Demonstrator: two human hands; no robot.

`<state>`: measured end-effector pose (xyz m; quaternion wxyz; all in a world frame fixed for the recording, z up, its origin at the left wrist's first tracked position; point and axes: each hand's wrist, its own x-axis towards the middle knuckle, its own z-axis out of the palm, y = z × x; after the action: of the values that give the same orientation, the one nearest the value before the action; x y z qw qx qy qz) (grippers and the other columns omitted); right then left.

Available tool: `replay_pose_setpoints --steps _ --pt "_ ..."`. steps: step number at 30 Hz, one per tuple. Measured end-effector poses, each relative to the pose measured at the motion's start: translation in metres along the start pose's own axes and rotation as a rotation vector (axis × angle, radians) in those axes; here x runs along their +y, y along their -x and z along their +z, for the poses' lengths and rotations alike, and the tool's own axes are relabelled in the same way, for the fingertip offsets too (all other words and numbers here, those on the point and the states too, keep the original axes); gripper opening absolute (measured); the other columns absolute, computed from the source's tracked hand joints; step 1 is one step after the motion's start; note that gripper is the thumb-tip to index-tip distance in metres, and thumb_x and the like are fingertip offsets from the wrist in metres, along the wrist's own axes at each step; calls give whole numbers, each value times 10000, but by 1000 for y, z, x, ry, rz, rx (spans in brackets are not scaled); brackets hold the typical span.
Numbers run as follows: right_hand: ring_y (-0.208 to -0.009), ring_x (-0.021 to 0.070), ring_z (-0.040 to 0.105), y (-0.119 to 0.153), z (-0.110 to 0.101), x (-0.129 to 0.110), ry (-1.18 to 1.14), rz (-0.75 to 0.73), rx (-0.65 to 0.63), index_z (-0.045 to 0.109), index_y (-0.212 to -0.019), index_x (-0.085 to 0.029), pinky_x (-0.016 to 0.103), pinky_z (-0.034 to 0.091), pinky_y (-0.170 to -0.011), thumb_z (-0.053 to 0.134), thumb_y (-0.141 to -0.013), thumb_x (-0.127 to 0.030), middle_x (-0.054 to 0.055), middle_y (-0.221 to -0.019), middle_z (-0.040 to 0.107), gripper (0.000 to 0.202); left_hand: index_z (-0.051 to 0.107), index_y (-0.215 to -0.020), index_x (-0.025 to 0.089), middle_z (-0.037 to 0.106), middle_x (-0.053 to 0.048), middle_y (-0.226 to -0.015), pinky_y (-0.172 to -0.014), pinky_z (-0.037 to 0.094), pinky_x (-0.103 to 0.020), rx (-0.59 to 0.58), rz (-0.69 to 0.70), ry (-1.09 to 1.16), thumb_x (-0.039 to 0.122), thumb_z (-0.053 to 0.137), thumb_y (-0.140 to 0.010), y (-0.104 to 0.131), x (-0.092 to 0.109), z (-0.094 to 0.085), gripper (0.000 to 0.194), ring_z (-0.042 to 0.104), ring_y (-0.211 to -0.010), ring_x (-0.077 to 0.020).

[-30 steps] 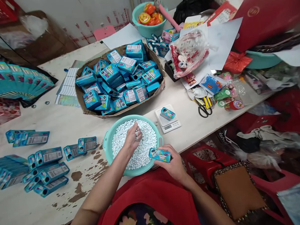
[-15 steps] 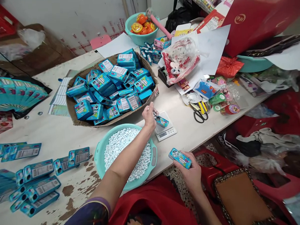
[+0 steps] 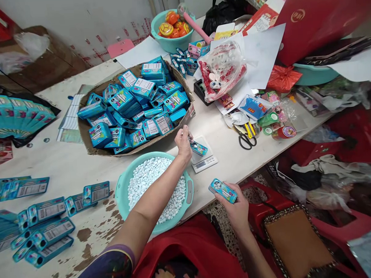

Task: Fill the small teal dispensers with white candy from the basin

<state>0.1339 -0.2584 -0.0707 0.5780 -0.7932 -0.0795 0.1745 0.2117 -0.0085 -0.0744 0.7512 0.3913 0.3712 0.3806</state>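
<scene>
My left hand (image 3: 183, 144) is closed over the left edge of a white digital scale (image 3: 205, 164), with small white pieces partly visible at its fingers. Beside those fingers, a blue box (image 3: 199, 148) with a round window lies tilted on the scale. Lower right, my right hand (image 3: 236, 204) grips another blue box (image 3: 223, 191), whose window shows white pieces inside. Under my left forearm is a turquoise basin (image 3: 121, 198) of small white candies (image 3: 146, 177). Behind it stands a cardboard tray (image 3: 134, 152) heaped with blue boxes (image 3: 123, 101).
Loose blue boxes (image 3: 46, 208) lie at the left of the table. Black-handled scissors (image 3: 246, 140), tape rolls and plastic packets sit to the right. A basin of orange toys (image 3: 171, 44) is at the back, and a red chair (image 3: 256, 193) stands lower right.
The view has shifted slightly. Both hands keep nearly the same places; the box in my right hand has been raised a little and sits at nearly the same angle.
</scene>
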Motion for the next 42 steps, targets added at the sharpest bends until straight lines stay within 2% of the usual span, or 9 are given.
replay_pose_setpoints --steps 6,13,16,19,23,27,30,36,42 --pt "-874 201 598 3 -3 3 4 26 2 633 -1013 -210 341 509 -788 742 -694 -339 41 -988 601 362 377 -613 188 379 74 -484 -344 212 -163 -9 -151 125 600 691 -640 -3 16 -9 519 358 -380 -30" --pt "-862 202 597 3 -3 2 -9 41 12 631 -1010 -198 339 505 -776 752 -677 -356 45 -987 605 387 502 -668 156 438 49 -508 -338 269 -145 -16 -423 92 470 693 -709 20 54 -81 369 416 -388 -40" --pt "-865 203 597 2 -2 0 4 43 -6 634 -1010 -192 343 498 -790 751 -677 -367 48 -978 620 393 587 -794 129 512 15 -582 -377 334 -141 -5 -451 -32 339 705 -717 30 57 -110 254 501 -458 -63" --pt "-850 207 604 2 0 -3 5 57 -23 636 -1008 -186 346 499 -782 755 -670 -384 52 -960 640 409 597 -817 114 500 14 -590 -351 266 -135 -94 -528 -174 310 692 -715 32 54 -124 240 469 -437 -55" --pt "-835 211 611 3 1 -4 2 56 -26 640 -1002 -182 354 500 -783 760 -661 -397 56 -941 656 421 558 -777 129 404 61 -505 -347 96 -147 -277 -547 -387 333 678 -708 26 48 -118 247 284 -343 -15" --pt "-832 215 614 4 -2 0 -13 49 -22 641 -1000 -178 362 503 -782 761 -657 -398 61 -939 659 425 489 -725 166 344 89 -446 -382 94 -173 -382 -454 -583 361 630 -733 15 39 -98 241 191 -346 -20" --pt "-837 218 614 4 -5 5 -14 49 -7 640 -1007 -177 369 502 -790 758 -658 -395 61 -947 655 428 492 -710 167 329 83 -454 -421 174 -189 -421 -300 -731 364 576 -756 6 33 -84 219 255 -392 -48" --pt "-846 219 615 6 -11 15 -30 57 5 636 -1018 -177 370 499 -797 757 -656 -385 61 -971 654 434 565 -799 177 516 17 -616 -551 298 -236 -471 62 -1122 387 470 -811 -3 27 -68 231 452 -582 -124" --pt "-838 217 615 5 -12 14 -17 54 5 642 -1015 -175 376 498 -802 751 -658 -395 64 -966 653 434 630 -861 187 597 -15 -709 -606 319 -251 -554 142 -1308 404 430 -852 9 25 -56 295 515 -685 -161"
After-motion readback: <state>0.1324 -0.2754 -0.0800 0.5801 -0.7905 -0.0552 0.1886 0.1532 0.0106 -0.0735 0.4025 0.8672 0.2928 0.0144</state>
